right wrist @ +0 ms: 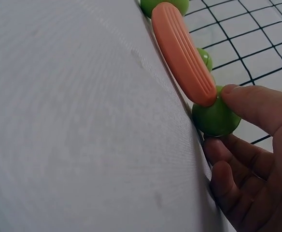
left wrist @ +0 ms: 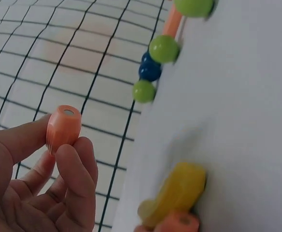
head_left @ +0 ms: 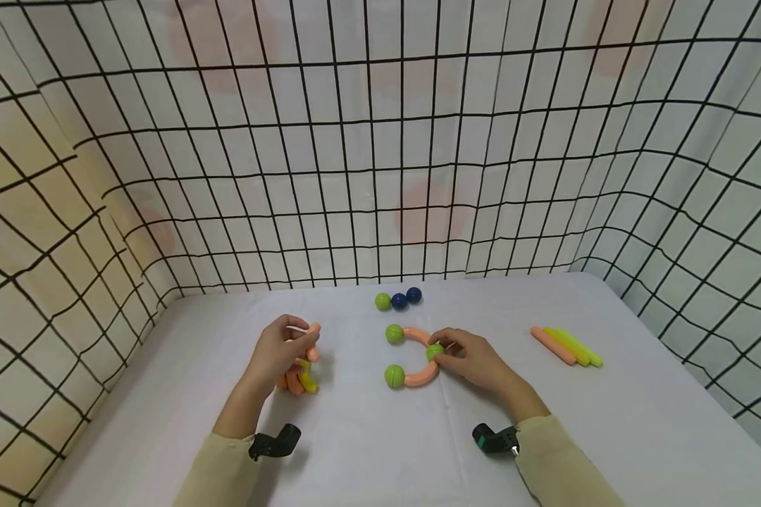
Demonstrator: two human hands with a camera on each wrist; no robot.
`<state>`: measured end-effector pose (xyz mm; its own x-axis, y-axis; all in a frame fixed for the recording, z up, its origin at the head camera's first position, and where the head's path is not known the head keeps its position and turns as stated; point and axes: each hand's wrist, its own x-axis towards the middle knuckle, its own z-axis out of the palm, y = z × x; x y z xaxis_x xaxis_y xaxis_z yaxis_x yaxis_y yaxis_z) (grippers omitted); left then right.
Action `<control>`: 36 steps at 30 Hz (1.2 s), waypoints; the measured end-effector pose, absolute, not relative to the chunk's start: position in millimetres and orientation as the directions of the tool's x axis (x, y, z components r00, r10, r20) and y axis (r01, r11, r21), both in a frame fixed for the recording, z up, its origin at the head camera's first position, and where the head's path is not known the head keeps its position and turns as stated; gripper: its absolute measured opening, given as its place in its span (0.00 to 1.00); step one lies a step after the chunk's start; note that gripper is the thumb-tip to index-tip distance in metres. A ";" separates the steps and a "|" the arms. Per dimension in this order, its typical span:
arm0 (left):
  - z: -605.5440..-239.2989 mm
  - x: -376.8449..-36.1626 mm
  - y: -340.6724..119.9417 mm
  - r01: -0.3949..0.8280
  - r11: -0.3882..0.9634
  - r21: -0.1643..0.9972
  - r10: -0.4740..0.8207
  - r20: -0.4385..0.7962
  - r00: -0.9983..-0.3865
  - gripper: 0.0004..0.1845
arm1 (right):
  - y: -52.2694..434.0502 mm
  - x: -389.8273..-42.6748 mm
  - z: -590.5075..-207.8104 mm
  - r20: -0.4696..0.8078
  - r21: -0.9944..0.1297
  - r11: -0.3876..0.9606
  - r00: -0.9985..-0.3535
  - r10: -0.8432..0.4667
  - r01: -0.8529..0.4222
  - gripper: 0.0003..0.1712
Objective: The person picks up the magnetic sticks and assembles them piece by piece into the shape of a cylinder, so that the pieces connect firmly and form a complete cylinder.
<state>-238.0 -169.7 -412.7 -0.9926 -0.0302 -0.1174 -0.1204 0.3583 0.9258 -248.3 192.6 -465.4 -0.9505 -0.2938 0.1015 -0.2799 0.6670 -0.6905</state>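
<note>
My left hand (head_left: 280, 352) pinches an orange curved rod (left wrist: 63, 126) between thumb and fingers, raised off the table; a small grey disc shows in the rod's end. Beneath that hand lie orange curved rods (head_left: 293, 382) and a yellow curved rod (head_left: 308, 379), partly covered. With thumb and fingers my right hand (head_left: 472, 358) grips a green ball (right wrist: 216, 118) on the table. Two orange curved rods, an upper one (head_left: 417, 334) and a lower one (head_left: 421, 377), meet that ball. Their left ends touch an upper green ball (head_left: 394, 334) and a lower green ball (head_left: 394, 376), making an open arc.
Behind the arc, a loose green ball (head_left: 383, 301) sits in a row with two dark blue balls (head_left: 399, 301). At the right lie straight rods: one orange (head_left: 553, 346) and two yellow-green (head_left: 573, 346). Black netting (head_left: 374, 169) stands around the white table (head_left: 380, 451).
</note>
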 end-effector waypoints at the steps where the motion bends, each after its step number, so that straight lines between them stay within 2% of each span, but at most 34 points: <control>1: -413.1 -239.6 -165.1 -0.116 0.347 0.931 -0.018 -0.117 -0.993 0.22 | 192.6 -248.5 -465.0 0.103 -0.689 0.668 -0.950 -0.293 -0.281 0.13; 17: -430.3 -256.3 -98.9 -0.081 0.343 0.936 0.078 -0.115 -0.990 0.16 | 192.5 -249.2 -464.9 0.094 -0.694 0.665 -0.951 -0.294 -0.274 0.15; 36: -447.4 -265.5 -72.7 -0.054 0.393 0.918 0.085 -0.095 -0.992 0.15 | 191.6 -250.5 -464.9 0.091 -0.697 0.663 -0.951 -0.297 -0.274 0.14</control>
<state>-265.5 -72.7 -447.4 -0.9918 0.0854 -0.0951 -0.0542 0.3930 0.9180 -250.5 191.6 -464.9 -0.9505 -0.2970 0.0909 -0.2738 0.6631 -0.6967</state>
